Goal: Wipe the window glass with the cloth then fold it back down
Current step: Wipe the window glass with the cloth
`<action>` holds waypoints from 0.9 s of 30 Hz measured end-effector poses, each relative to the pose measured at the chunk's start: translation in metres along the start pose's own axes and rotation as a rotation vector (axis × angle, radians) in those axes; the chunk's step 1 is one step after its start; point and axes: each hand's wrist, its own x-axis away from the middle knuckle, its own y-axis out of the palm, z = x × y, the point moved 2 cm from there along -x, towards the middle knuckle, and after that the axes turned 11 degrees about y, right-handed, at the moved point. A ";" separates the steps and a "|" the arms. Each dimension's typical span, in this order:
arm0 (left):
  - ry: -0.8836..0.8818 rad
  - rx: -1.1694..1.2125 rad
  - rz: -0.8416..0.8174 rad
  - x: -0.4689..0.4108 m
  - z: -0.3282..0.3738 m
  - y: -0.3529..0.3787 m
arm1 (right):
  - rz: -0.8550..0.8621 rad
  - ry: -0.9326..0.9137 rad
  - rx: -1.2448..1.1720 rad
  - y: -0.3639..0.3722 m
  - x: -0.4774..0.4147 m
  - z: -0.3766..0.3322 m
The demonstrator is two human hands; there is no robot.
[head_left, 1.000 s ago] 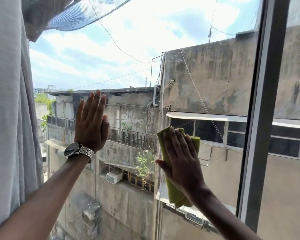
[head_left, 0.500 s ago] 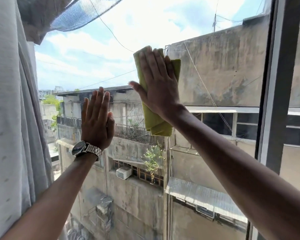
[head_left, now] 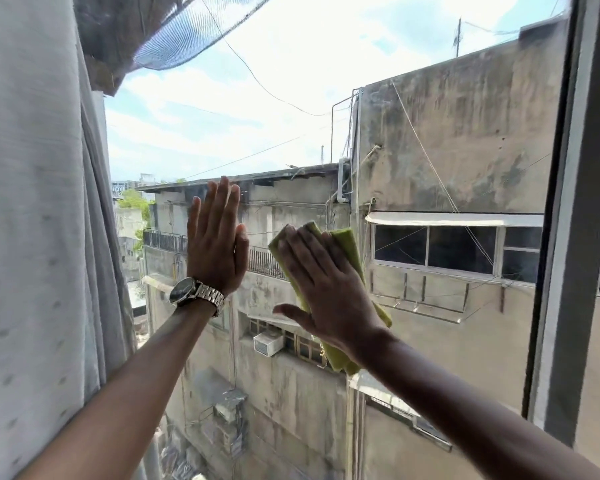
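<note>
A folded yellow-green cloth [head_left: 347, 242] lies flat against the window glass [head_left: 291, 98] at mid-height. My right hand [head_left: 326, 285] presses on it with fingers spread, covering most of it; the cloth's top corners and lower end stick out. Just to the left, my left hand [head_left: 217, 242] rests flat on the bare glass, fingers straight and pointing up, holding nothing. A metal wristwatch [head_left: 194, 294] sits on that wrist.
A pale grey curtain [head_left: 39, 220] hangs along the left edge of the pane. A dark vertical window frame [head_left: 575, 220] bounds the glass on the right. Netting [head_left: 174, 32] hangs at the top left. Weathered buildings and sky show through the glass.
My right hand slid the cloth up the glass to the upper middle, then back down to mid-height beside my left hand. The left hand stayed flat on the pane.
</note>
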 end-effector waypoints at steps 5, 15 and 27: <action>-0.002 0.017 0.010 0.000 -0.001 -0.002 | -0.002 0.075 -0.109 0.013 0.031 -0.014; 0.006 0.024 0.012 0.003 -0.007 0.005 | 0.193 0.324 -0.149 -0.035 -0.098 0.006; 0.011 0.034 0.022 0.003 -0.006 0.004 | -0.007 0.314 -0.044 -0.029 -0.020 0.031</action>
